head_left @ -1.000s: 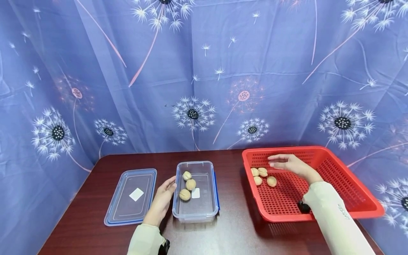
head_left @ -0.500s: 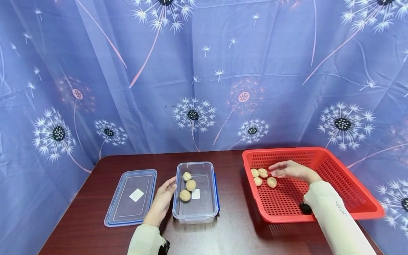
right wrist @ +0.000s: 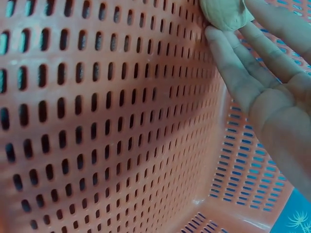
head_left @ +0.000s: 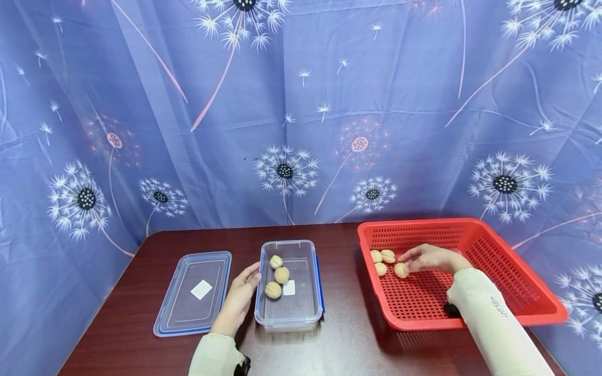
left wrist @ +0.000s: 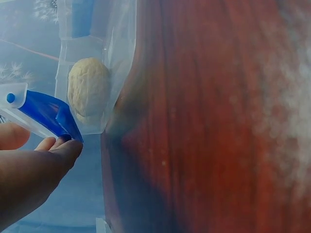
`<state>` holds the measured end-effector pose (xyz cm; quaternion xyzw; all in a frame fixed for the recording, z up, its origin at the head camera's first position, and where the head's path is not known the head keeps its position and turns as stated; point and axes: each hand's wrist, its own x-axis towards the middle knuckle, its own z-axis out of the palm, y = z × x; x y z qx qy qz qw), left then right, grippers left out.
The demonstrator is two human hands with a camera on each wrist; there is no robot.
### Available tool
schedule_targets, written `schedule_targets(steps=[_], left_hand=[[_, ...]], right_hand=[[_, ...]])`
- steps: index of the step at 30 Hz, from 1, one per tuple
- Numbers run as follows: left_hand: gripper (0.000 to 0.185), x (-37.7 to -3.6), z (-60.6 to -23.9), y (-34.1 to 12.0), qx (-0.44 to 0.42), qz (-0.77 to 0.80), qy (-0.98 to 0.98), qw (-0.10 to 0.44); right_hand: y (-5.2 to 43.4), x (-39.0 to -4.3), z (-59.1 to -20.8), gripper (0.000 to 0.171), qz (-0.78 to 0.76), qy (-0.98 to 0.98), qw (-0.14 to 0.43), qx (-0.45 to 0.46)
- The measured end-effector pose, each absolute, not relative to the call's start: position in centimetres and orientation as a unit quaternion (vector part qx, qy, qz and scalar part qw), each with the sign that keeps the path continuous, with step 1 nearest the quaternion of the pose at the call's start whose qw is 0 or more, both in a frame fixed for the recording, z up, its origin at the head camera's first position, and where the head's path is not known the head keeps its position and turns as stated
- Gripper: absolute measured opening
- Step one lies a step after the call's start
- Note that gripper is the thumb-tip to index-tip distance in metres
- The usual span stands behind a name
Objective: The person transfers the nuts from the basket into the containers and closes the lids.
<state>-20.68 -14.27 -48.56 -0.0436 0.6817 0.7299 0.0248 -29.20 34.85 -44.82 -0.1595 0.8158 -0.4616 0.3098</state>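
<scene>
The right hand (head_left: 430,258) reached into the red basket (head_left: 508,271), fingertips closing on a walnut (head_left: 401,270) beside three others. The left hand (head_left: 242,292), fingers relaxed, steadied the clear container (head_left: 308,308) holding three walnuts. It looked like a pick-up step; next, a firm pinch and lift.

Staged recording booth, dandelion-print cloth backdrop (head_left: 301,104), dark wooden table (head_left: 343,344)
</scene>
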Motion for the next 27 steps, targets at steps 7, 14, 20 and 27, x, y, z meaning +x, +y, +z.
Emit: schedule_targets(steps=[7,14,20,27], left_hand=[[0.045,-20.63,-49.24,-14.56,-0.014,0.737,0.676,0.008],[0.045,-20.54,-49.04,-14.41,-0.02,0.735,0.678,0.009],[0.043,-20.65,-48.74,-14.19,-0.045,0.733,0.678,0.022],[0.043,-20.81,-49.04,-14.27,-0.041,0.734,0.678,0.023]], right_hand=[[34.77,-29.08,-45.17,0.047,-0.45,0.826,0.3,-0.156],[34.58,-28.76,-44.98,0.04,-0.437,0.836,0.299,-0.147],[34.47,-28.82,-44.92,0.04,-0.429,0.841,0.29,-0.156],[34.51,-29.02,-44.55,0.042,-0.431,0.848,0.261,-0.165]])
